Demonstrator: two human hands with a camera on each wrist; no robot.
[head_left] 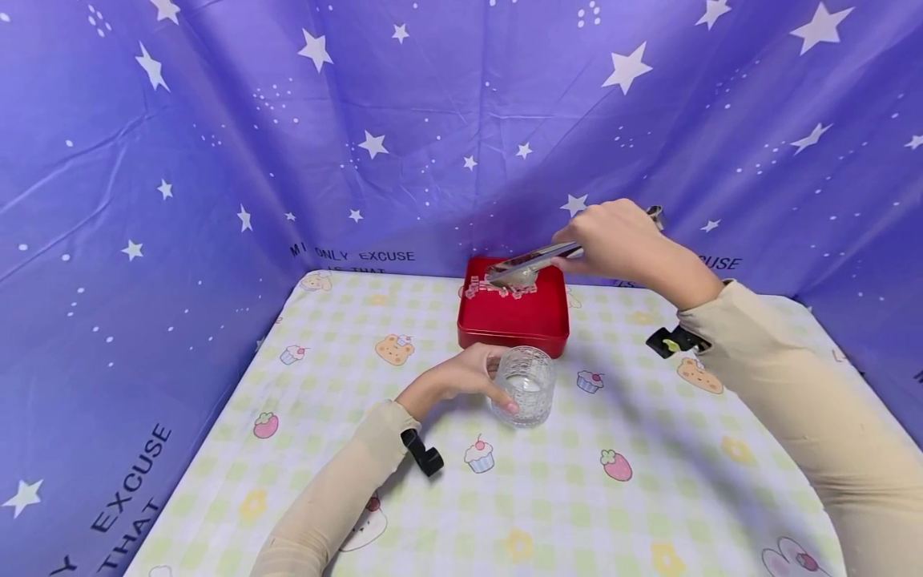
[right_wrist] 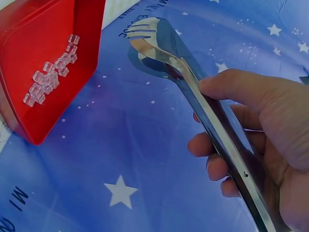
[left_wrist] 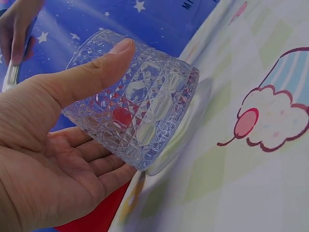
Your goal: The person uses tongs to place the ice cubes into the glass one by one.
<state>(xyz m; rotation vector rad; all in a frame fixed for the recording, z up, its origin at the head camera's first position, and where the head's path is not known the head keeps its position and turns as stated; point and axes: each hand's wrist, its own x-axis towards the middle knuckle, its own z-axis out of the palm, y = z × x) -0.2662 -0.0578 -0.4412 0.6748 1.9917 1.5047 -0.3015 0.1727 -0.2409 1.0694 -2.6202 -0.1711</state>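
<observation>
A clear, diamond-cut drinking glass [head_left: 525, 389] stands upright on the tablecloth, and no cubes show inside it. My left hand [head_left: 472, 375] holds it from the side, thumb across the near wall and fingers around the far side [left_wrist: 108, 101]. My right hand [head_left: 613, 236] grips metal serving tongs [right_wrist: 212, 121] with a forked tip and a rounded tip. Those tips hang above the red tin [head_left: 512, 324]; in the right wrist view no cube shows between them. Several small clear cubes [right_wrist: 48, 79] lie in a cluster on the tin's floor.
A checked tablecloth [head_left: 346, 481] with cupcake and bear prints covers the table. Purple star-printed curtain [head_left: 433, 120] rises behind the tin and along both sides. The tin stands near the table's back edge, just beyond the glass.
</observation>
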